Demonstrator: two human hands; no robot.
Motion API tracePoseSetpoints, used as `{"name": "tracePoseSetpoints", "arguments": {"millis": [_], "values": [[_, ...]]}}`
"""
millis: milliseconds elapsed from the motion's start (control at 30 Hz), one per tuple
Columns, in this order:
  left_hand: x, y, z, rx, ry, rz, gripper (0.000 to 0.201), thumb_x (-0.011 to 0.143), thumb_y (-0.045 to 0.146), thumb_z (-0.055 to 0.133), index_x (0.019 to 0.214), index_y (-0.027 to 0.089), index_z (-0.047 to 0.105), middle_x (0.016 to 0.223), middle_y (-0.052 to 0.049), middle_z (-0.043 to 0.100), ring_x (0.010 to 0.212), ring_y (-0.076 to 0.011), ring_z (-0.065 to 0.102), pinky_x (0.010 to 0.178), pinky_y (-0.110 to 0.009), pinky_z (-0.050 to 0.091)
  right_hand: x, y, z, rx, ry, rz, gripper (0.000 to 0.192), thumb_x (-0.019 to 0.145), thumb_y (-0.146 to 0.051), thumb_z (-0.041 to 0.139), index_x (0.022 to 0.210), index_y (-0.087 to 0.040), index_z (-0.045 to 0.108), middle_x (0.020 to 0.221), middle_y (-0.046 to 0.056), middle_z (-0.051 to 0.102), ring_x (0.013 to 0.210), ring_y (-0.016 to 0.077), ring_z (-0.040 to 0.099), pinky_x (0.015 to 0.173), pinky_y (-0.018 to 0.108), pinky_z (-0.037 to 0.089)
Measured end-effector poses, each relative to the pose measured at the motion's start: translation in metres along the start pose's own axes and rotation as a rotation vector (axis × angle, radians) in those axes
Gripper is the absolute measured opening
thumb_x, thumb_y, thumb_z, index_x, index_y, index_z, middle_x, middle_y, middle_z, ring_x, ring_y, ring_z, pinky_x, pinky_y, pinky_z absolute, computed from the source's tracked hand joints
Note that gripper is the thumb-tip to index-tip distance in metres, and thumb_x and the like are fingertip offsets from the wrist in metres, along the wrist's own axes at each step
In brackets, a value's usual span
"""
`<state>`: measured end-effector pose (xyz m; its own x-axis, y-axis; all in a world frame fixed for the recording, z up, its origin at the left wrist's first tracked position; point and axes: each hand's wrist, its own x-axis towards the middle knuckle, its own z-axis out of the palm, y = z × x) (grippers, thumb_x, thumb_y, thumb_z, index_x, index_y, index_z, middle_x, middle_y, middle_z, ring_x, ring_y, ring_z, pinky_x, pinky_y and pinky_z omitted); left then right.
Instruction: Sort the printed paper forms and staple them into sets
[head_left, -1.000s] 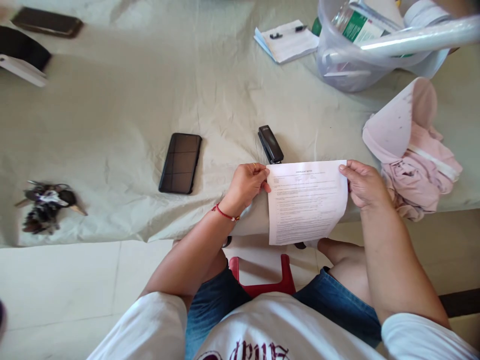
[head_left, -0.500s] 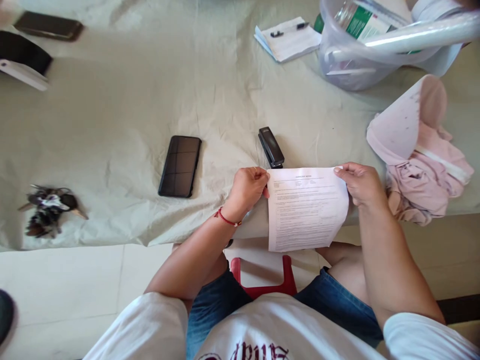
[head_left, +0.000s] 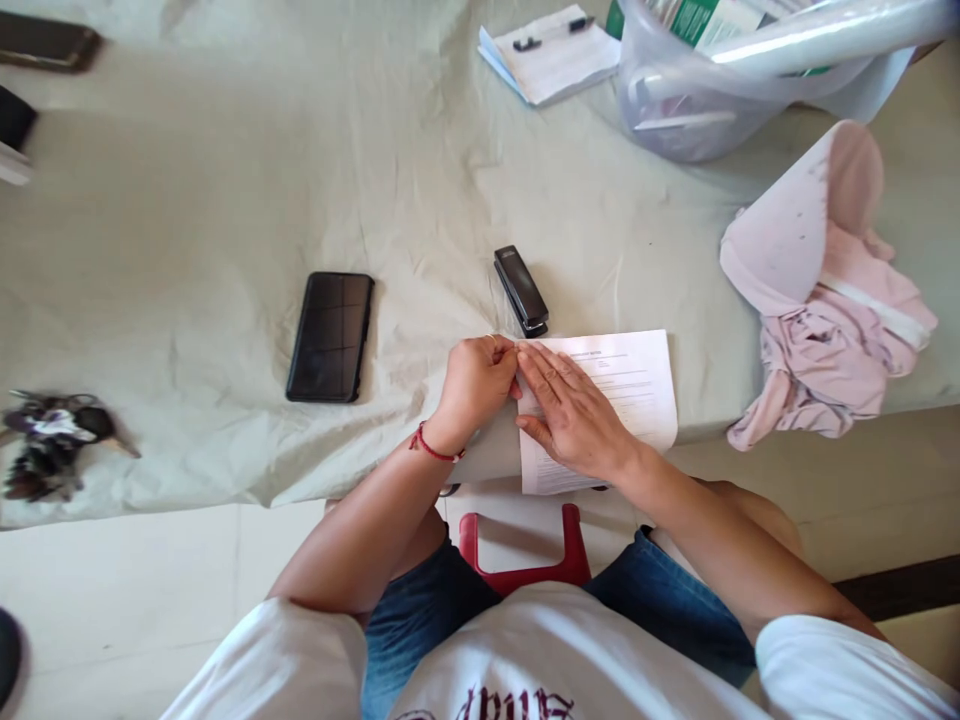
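A printed sheet of paper (head_left: 637, 385) lies at the front edge of the covered table, its lower part reaching past the edge. My left hand (head_left: 480, 380), with a red bracelet at the wrist, pinches the sheet's upper left corner. Flat on the sheet's left side rests my right hand (head_left: 574, 410), fingers stretched out and tips close to the left hand. Whether more than one sheet is there I cannot tell. Just beyond the paper's top edge sits a black stapler (head_left: 521, 290).
Left of my hands lies a black phone (head_left: 330, 337); farther left, a bunch of keys (head_left: 56, 440). Pink cloth (head_left: 832, 340) lies at right. Behind are a notepad with a pen (head_left: 555, 60) and a filled plastic basket (head_left: 682, 140). Another phone (head_left: 45, 42) is far left.
My right hand has let go of the sheet's upper right corner and moved left, now flat on the paper. The left hand keeps its corner. The view has shifted slightly right.
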<state>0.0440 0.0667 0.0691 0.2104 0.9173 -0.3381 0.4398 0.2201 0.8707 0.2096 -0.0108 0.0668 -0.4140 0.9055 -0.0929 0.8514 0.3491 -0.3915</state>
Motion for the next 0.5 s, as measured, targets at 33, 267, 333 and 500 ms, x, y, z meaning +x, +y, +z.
{"name": "tracePoseSetpoints", "arguments": {"millis": [33,267,333,500], "values": [[0.000,0.000,0.000,0.017,0.007,0.003,0.021,0.089,0.018,0.058,0.071,0.020,0.068,0.050,0.002,0.063,0.052,-0.0149,0.056,0.059,-0.027,0.042,0.001,-0.001,0.004,-0.024,-0.003,0.020,0.074,0.116,-0.055,0.034,0.179,-0.017,0.029,0.184,0.002,0.020,0.175,0.0196,0.019,0.146,0.040,0.014],[-0.001,-0.003,-0.001,0.129,0.027,0.023,0.025,0.091,0.018,0.057,0.067,0.022,0.065,0.049,0.001,0.064,0.049,-0.0150,0.053,0.057,-0.028,0.041,-0.014,0.030,0.011,-0.017,0.045,0.128,0.072,0.117,-0.054,0.030,0.180,-0.019,0.027,0.184,0.010,0.024,0.174,0.0279,0.024,0.143,0.060,0.019],[-0.002,-0.003,-0.001,0.115,0.022,0.022,0.025,0.091,0.017,0.057,0.068,0.022,0.066,0.049,0.002,0.065,0.049,-0.0152,0.054,0.057,-0.028,0.041,-0.024,0.043,0.009,-0.018,0.046,0.176,0.072,0.117,-0.054,0.030,0.181,-0.022,0.024,0.185,0.009,0.026,0.174,0.0284,0.025,0.143,0.063,0.018],[-0.003,-0.002,-0.001,0.091,0.011,0.007,0.027,0.092,0.015,0.057,0.067,0.022,0.064,0.048,0.002,0.065,0.048,-0.0146,0.053,0.056,-0.028,0.038,-0.049,0.081,0.001,-0.062,0.087,0.380,0.070,0.117,-0.052,0.027,0.182,-0.027,0.020,0.186,0.007,0.025,0.174,0.0292,0.025,0.142,0.066,0.016]]}}
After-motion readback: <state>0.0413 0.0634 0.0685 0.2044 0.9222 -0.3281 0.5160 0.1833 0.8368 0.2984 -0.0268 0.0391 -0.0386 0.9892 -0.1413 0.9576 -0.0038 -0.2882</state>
